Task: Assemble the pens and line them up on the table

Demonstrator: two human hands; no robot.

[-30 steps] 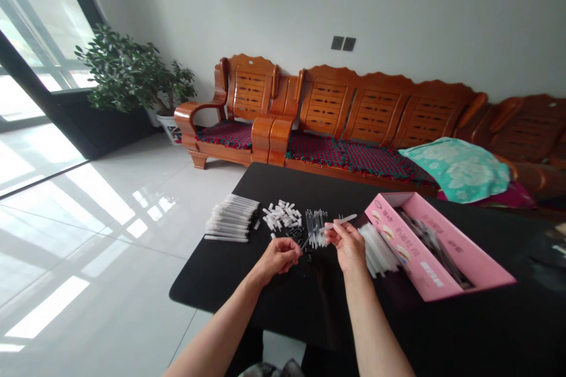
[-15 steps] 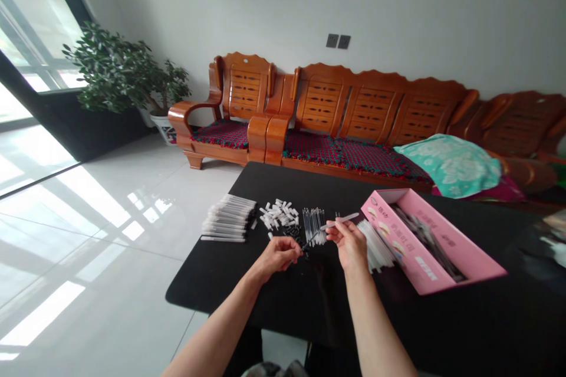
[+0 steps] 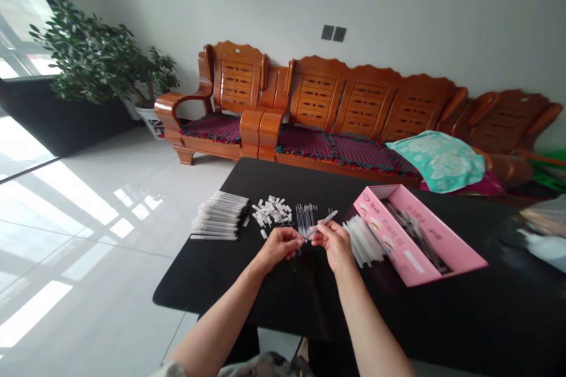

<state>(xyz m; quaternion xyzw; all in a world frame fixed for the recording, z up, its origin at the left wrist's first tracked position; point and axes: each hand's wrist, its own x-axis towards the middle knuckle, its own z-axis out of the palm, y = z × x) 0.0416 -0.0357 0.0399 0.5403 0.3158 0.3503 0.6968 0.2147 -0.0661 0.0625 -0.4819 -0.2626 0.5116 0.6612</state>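
Note:
A slim white pen barrel (image 3: 328, 217) slants between my hands over the black table. My right hand (image 3: 335, 244) is closed around its middle in a fingertip grip. My left hand (image 3: 280, 247) pinches the pen's lower end, where the fingers hide the tip. Just beyond the hands lies a row of thin dark pen refills (image 3: 306, 217). Small white pen caps (image 3: 270, 212) are heaped to their left, and small black pieces lie partly hidden behind my left hand. More translucent white barrels (image 3: 363, 241) lie right of my right hand.
Several white pens (image 3: 221, 216) are stacked at the table's left side. A pink open box (image 3: 413, 256) holding dark strips stands at the right. A plastic bag (image 3: 546, 241) is at the far right edge. Behind the black table (image 3: 283, 312) is a wooden sofa (image 3: 318, 94).
My hands have come closer together, and the dark refill that showed between them is now mostly out of sight at the barrel's end. The view has shifted slightly right.

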